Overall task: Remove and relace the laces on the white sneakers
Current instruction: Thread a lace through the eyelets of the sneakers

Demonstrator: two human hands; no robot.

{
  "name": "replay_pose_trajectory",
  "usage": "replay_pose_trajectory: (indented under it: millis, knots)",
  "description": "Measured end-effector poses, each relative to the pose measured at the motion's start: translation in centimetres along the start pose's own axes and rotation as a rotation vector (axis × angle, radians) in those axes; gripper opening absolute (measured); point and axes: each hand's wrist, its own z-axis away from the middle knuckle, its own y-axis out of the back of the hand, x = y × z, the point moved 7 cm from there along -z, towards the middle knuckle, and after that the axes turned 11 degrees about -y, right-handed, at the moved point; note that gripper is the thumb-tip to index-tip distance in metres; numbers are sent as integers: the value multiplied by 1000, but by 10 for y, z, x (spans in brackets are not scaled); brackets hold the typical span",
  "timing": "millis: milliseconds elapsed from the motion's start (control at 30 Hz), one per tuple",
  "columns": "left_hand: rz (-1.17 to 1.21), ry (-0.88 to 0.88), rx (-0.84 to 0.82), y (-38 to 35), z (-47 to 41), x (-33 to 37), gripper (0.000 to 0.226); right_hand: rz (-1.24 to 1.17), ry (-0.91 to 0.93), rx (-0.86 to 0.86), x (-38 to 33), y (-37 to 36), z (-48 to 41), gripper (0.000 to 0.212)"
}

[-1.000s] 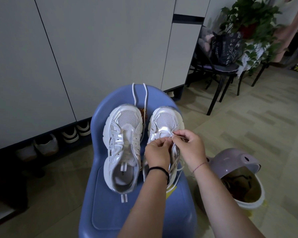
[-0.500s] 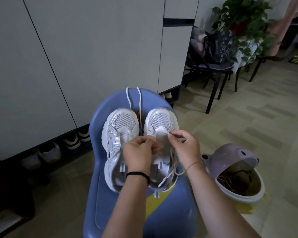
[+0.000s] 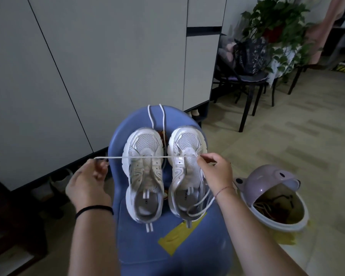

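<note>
Nearest, two bare forearms reach over the seat of a blue plastic chair [image 3: 167, 255], which carries a torn patch of yellow tape [image 3: 179, 236]. The left hand [image 3: 90, 180], with a black hair tie [image 3: 94, 209] round its wrist, is out past the chair's left edge, fingers curled round the end of a flat white shoelace [image 3: 147, 156] and gripping it. The lace runs taut and level across the left white mesh sneaker [image 3: 143, 176] to the front eyelets of the right white mesh sneaker [image 3: 184, 176]. There the right hand [image 3: 215, 172], with a thin red thread bracelet [image 3: 224, 189] at the wrist, pinches it between thumb and forefinger. A slack loop of white lace [image 3: 200, 206] lies along the right sneaker's outer side and onto the seat by its heel. Both sneakers stand side by side on the seat, heels toward the person and toes toward the chair back. They are chunky-soled, with mesh toe panels, silvery overlays, grey insoles and striped heel tabs. The left one's eyelets show no lace. A second white lace [image 3: 163, 120] hangs over the chair back, its two strands running down between the toes. On the floor to the right sits a lilac plastic bin [image 3: 267, 182] with an animal-faced lid tipped open. Behind stand pale cabinet doors [image 3: 88, 56] with shoes [image 3: 56, 177] in the gap beneath. Farther right are a black metal chair [image 3: 247, 92] and a leafy potted plant [image 3: 277, 20].
</note>
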Motion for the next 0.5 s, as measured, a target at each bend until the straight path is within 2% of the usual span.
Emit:
replay_pose_trajectory:
  millis: [67, 200, 233, 300, 400, 500]
  knots:
    - [-154, -31, -30, -12, 2, -3, 26, -8, -7, 2, -1, -1, 0, 5]
    - [-541, -133, -222, -65, 22, -18, 7, -57, -40, -12, 2, -2, 2, 13]
    - [-622, -197, -243, -74, 26, -17, 18, -79, -48, -22, 3, -2, 3, 15]
    - [-649, -354, -272, -88, 31, -10, 33, -91, -58, -35, 4, -3, 3, 19]
    - [-693, -513, -424, -120, 44, -11, 20, -85, -60, -31, 6, -3, 1, 20]
    - [-836, -544, -601, -147, 59, -32, 15, -103, -68, -27, 9, -5, -2, 17]
